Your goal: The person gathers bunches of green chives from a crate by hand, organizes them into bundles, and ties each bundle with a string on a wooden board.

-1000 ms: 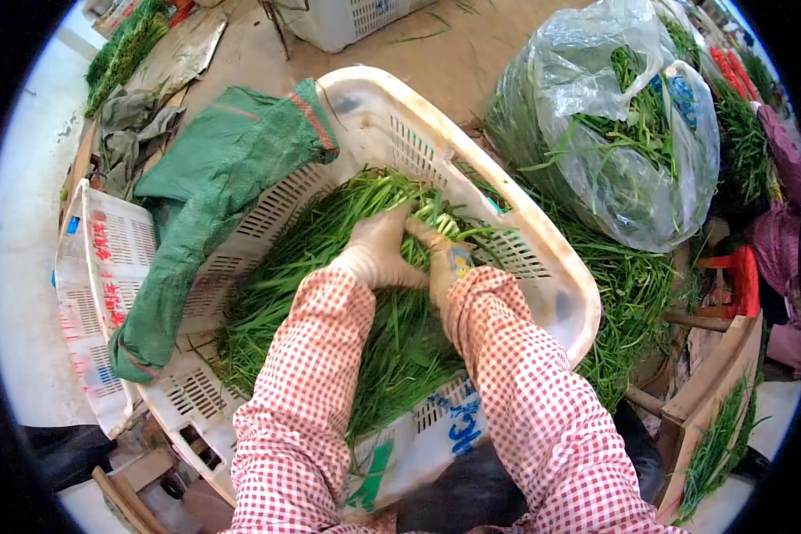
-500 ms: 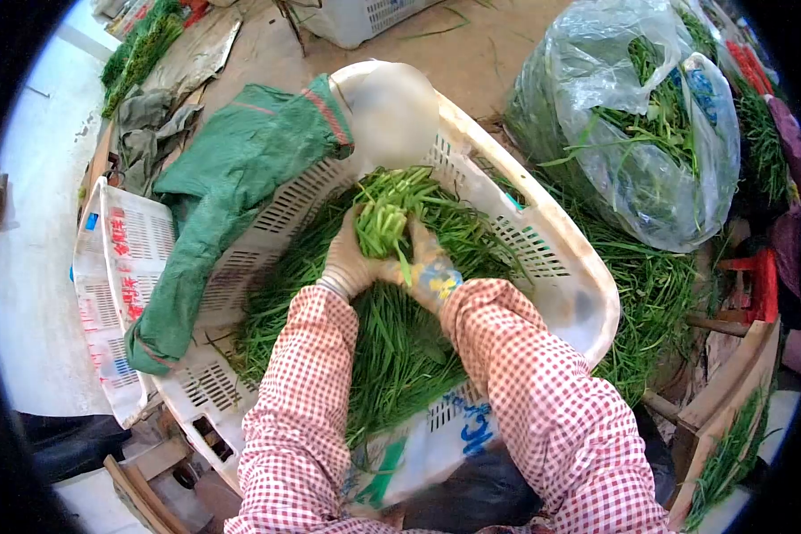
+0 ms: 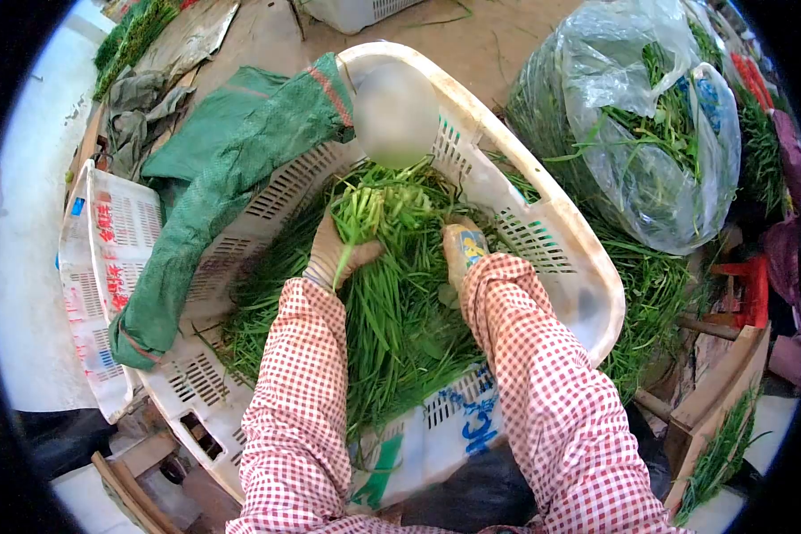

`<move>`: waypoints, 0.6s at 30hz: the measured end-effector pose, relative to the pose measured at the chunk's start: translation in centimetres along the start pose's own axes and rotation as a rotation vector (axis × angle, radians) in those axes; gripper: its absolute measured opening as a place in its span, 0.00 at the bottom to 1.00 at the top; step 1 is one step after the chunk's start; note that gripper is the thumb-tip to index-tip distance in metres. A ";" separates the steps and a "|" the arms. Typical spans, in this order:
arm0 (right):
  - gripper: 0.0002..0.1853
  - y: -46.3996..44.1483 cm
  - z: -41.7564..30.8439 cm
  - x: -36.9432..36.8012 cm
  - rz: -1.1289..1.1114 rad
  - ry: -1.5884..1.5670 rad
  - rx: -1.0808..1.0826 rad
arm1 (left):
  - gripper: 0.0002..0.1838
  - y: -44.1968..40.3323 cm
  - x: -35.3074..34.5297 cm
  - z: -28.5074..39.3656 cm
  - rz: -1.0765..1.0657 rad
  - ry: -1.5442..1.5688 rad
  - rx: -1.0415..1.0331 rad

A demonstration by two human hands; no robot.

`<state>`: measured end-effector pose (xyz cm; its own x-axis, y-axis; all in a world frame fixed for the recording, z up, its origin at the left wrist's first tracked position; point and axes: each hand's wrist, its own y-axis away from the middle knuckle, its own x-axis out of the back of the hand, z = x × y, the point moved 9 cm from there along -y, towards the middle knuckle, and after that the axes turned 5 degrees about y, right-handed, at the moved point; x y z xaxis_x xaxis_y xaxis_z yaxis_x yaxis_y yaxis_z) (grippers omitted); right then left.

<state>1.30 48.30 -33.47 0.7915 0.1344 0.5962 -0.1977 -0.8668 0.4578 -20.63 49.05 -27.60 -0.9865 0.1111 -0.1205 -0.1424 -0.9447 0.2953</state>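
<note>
My left hand [image 3: 331, 253], in a pale glove, is closed around a bunch of green leafy stalks [image 3: 374, 214], its thumb lying across the near side. The cut ends of the stalks point up toward the far side of the white plastic basket [image 3: 547, 200]. To the right, my right hand [image 3: 462, 247], gloved with a blue and yellow patch, is apart from that bunch. It reaches down into the loose greens [image 3: 392, 329] in the basket, and its fingertips are hidden among them.
A green woven sack [image 3: 240, 169] drapes over the basket's left rim. At the back right bulges a clear plastic bag [image 3: 632, 178] of greens. A red-and-wood stool or frame [image 3: 748, 289] stands at right; white crates with red lettering [image 3: 125, 240] are at left.
My hands have moved apart: the right has let go of the bunch and shifted right, down into the greens. My left hand keeps the bunch, now looser and spread out.
</note>
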 end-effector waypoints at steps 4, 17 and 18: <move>0.14 0.8 0.4 2.8 0.214 0.074 -0.080 | 0.49 1.1 -0.3 0.8 0.082 -0.093 -0.029; 0.32 -2.2 -0.1 -0.7 0.102 -0.981 -0.112 | 0.53 2.7 -1.5 0.8 -0.021 0.040 -0.072; 0.33 -2.8 -0.8 -1.4 -0.014 -0.954 -0.025 | 0.52 3.0 -1.9 0.7 -0.023 0.018 -0.062</move>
<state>0.26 50.97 -35.07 0.9297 -0.3133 -0.1937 -0.1882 -0.8560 0.4814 -19.25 46.26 -25.82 -0.9814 0.1281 -0.1433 -0.1592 -0.9594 0.2329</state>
